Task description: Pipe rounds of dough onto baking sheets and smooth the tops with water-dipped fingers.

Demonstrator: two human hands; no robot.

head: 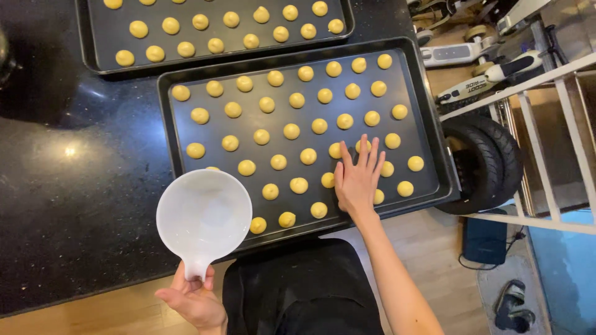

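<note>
A dark baking tray [428,180] lies on the black counter, filled with several rows of small round yellow dough balls [291,131]. My right hand [358,178] rests flat, fingers spread, over the dough balls near the tray's front right corner. My left hand [194,299] grips the short handle of a white bowl [203,214], which it holds over the tray's front left corner. The bowl looks empty inside.
A second dark tray [93,59] with more dough balls lies behind the first. The black speckled counter [74,205] spreads to the left. To the right stand a white metal rack [546,124], a black tyre [490,161] and scooters; sandals [514,307] lie on the floor.
</note>
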